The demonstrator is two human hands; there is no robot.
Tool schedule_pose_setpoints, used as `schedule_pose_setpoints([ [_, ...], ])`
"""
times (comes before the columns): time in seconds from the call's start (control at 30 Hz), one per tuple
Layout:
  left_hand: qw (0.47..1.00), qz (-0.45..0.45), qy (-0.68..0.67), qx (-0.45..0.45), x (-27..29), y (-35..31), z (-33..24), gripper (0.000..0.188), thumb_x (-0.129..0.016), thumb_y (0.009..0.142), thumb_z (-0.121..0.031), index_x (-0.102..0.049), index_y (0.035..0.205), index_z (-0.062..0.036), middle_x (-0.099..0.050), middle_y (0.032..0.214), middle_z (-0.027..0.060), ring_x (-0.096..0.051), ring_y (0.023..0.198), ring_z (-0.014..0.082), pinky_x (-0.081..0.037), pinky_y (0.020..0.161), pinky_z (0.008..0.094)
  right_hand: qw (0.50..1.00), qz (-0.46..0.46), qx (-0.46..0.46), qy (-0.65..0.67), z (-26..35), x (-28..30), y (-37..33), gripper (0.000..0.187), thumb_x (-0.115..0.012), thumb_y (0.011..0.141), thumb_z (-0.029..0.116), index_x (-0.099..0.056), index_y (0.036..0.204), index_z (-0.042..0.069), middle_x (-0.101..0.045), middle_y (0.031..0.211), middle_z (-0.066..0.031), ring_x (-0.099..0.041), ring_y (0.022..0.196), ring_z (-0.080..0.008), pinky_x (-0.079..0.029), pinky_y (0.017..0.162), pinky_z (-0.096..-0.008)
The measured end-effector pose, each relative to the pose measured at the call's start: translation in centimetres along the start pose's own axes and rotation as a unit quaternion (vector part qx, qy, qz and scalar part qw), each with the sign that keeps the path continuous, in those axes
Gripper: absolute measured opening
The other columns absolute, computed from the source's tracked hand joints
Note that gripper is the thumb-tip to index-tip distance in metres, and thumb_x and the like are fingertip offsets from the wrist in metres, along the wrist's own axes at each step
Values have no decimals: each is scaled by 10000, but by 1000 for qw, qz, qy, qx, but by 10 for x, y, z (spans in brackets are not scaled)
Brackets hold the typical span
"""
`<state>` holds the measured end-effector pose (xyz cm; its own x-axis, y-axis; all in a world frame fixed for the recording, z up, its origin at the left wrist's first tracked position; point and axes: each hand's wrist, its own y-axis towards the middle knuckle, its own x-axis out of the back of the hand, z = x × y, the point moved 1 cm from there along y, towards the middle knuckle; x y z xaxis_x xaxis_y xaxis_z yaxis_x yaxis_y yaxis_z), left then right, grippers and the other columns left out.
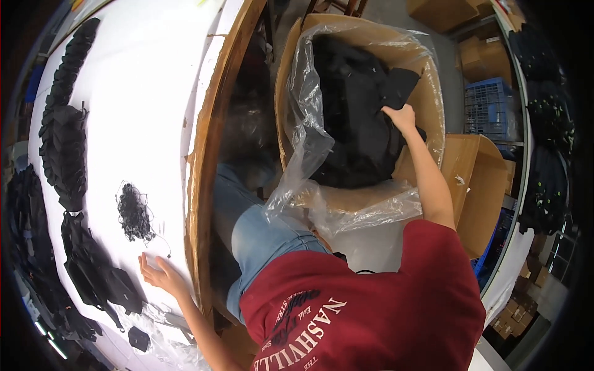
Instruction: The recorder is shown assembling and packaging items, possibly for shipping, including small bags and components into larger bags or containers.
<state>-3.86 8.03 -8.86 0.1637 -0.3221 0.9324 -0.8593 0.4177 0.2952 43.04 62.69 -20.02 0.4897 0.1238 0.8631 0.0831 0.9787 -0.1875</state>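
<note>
Right hand is reaching down into the cardboard box on the floor, fingers closing on the black garments piled inside; the grip looks curled onto the fabric, though how firmly is hard to tell from above. Clear plastic liner is lining the box and spilling over its near edge. Left hand is lying flat and spread open on the white table, holding nothing, palm down near the wooden table edge. Just above that hand a tangle of black cords is sitting on the table. Rows of black pieces are lying along the far left side of the table, with more near the lower left. Judging progress: plenty of pieces are already sitting laid out on the table, while the box is looking well filled with dark fabric, so a good share appears left to pull out. Blue crate and more cartons are standing beyond the box
</note>
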Motion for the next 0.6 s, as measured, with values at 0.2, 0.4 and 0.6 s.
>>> schedule_pose_setpoints([
  [0.2,1000,-3,-21,12,0,2,6,439,-484,922,-313,-478,1288,-70,-420,1365,139,-366,1239,356,-279,1010,516,924,-18,22,381,74,82,12,456,-765,749,234,-631,1091,-36,-657,1028,-92,-626,922,-204,-504,776,-332],
  [0.4,992,-78,-100,-20,12,-7,11,384,-575,856,-193,-518,1199,-31,-477,1285,168,-393,1217,344,-252,1021,517,888,120,170,411,288,126,-28,466,-751,777,242,-606,1107,-54,-653,1051,-113,-618,965,-213,-514,797,-337],
  [0.6,788,361,-457,-203,77,-81,-63,189,-520,803,-66,-617,962,-33,-614,948,155,-578,957,312,-452,863,379,764,431,225,423,513,76,-166,332,-588,910,305,-640,1094,33,-673,1031,-74,-647,928,-179,-510,879,-304],
])
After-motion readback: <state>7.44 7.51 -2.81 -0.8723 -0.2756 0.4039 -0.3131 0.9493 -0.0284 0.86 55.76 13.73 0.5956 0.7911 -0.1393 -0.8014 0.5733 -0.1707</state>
